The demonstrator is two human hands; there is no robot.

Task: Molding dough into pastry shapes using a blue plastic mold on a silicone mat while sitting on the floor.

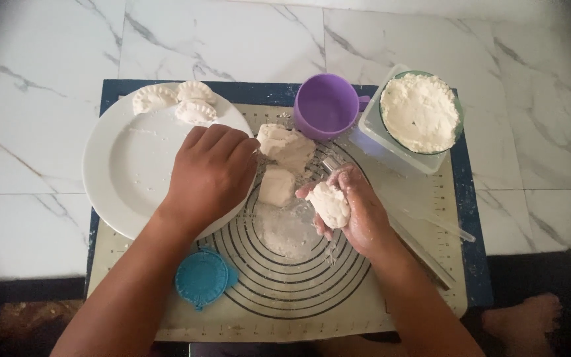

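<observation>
My right hand, dusted with flour, is closed around a lump of white dough over the silicone baking mat. My left hand lies knuckles up over the right edge of the white plate, its fingertips against a larger piece of dough on the mat. A smaller dough piece lies just below that one, between the two hands. Three shaped dumplings rest at the plate's far rim.
A purple cup stands behind the dough. A bowl of flour sits in a clear plastic container at the back right. A blue dumpling press lies at the near left of the mat. White marble floor surrounds it; a bare foot at lower right.
</observation>
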